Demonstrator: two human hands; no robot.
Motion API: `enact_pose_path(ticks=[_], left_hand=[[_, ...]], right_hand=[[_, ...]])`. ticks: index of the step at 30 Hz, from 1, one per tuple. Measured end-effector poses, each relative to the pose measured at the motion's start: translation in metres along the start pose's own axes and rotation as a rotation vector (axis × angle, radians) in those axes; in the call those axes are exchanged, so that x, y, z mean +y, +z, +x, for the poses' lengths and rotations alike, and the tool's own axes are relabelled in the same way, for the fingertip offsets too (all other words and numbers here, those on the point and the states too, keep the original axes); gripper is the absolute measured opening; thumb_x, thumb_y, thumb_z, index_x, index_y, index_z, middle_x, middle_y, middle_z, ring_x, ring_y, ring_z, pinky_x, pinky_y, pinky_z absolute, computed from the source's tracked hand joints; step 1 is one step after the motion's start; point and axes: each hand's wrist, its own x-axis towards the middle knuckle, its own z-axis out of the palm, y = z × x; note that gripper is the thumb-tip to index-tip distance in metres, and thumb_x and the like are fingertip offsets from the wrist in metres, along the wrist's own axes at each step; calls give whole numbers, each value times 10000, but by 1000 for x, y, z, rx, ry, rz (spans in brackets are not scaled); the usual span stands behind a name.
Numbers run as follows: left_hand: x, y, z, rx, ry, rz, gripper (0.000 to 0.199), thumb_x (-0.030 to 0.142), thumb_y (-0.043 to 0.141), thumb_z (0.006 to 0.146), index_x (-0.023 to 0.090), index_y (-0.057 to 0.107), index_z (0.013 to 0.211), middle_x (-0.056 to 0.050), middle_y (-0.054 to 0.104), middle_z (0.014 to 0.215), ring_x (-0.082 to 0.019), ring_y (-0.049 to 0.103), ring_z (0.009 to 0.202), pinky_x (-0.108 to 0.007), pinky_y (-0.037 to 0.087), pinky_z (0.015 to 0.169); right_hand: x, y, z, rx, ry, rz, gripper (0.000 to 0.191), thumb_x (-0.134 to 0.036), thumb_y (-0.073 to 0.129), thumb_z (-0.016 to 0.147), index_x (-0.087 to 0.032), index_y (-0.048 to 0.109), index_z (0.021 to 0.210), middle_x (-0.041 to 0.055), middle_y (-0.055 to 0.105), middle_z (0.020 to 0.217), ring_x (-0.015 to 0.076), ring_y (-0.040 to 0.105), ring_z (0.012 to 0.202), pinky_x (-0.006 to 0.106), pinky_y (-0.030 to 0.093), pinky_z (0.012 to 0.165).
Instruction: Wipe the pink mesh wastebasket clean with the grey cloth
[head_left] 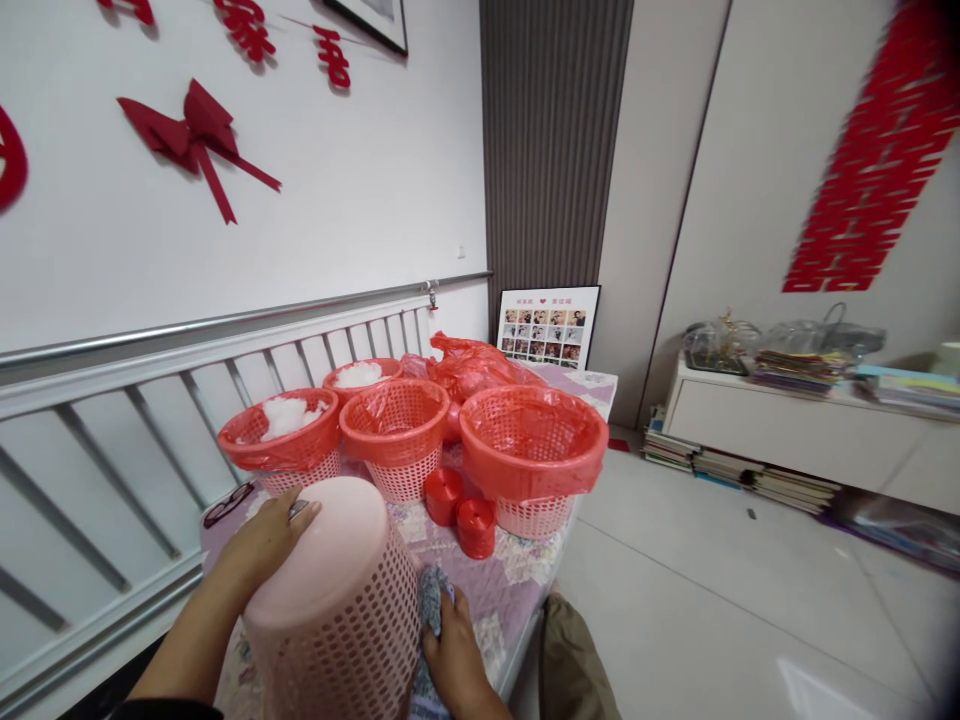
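A pale pink perforated wastebasket [360, 610] is tipped over close in front of me, its solid base facing up and its rim out of view. My left hand [274, 540] grips it at the edge of the base, with a ring on one finger. My right hand [457, 640] is closed on a grey-blue cloth [431, 600] and presses it against the basket's right side. Just beyond are two rolls of red plastic ribbon [475, 528]. Behind them stand similar baskets lined with red plastic bags, an inner one [397, 475] and a right one [532, 515].
Two lined baskets at the left hold white stuff [289, 415]. A heap of red plastic bags [480, 365] lies behind. Eyeglasses [229, 505] rest by the white railing [247, 375]. The flowered tablecloth [525, 570] ends at the right, above the tiled floor.
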Motion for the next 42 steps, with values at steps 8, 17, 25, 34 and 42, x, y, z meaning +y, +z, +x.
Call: enact_pose_path(ticks=[8, 17, 25, 34, 42], left_hand=[[-1, 1, 0, 17, 18, 1, 722, 603, 351, 918, 110, 496, 1425, -228, 590, 1459, -360, 552, 1356, -491, 430, 1081], [3, -2, -2, -17, 3, 11, 749, 587, 316, 931, 74, 444, 1462, -257, 544, 1491, -378, 510, 1393, -512, 408, 1102], [3, -2, -2, -18, -4, 12, 741, 582, 331, 927, 75, 449, 1453, -265, 543, 1489, -382, 514, 1387, -524, 418, 1087], [4, -3, -4, -8, -5, 11, 712, 578, 331, 932, 102, 466, 1444, -253, 560, 1477, -385, 541, 1359, -525, 429, 1068], [3, -3, -3, -7, -2, 22, 731, 574, 320, 932, 76, 469, 1445, -263, 559, 1476, -387, 522, 1379, -520, 421, 1080]], right_hand=[[-128, -17, 31, -48, -215, 150, 590, -145, 581, 793, -168, 562, 1382, 147, 401, 1570, 264, 402, 1463, 430, 325, 1214], [-96, -2, 33, 23, -77, 137, 571, -180, 587, 777, -166, 614, 1348, 134, 584, 1423, 281, 510, 1369, 438, 370, 1185], [-24, -14, -1, 13, 85, 63, 472, -224, 671, 662, -182, 739, 1127, 152, 714, 1182, 356, 648, 1190, 476, 494, 1064], [-90, -5, 5, -9, -59, 140, 575, -203, 632, 794, -189, 606, 1368, 150, 497, 1519, 330, 445, 1439, 481, 393, 1173], [-132, -14, 0, -29, -355, 115, 599, -129, 618, 791, -234, 577, 1379, 107, 362, 1609, 299, 414, 1459, 453, 382, 1190]])
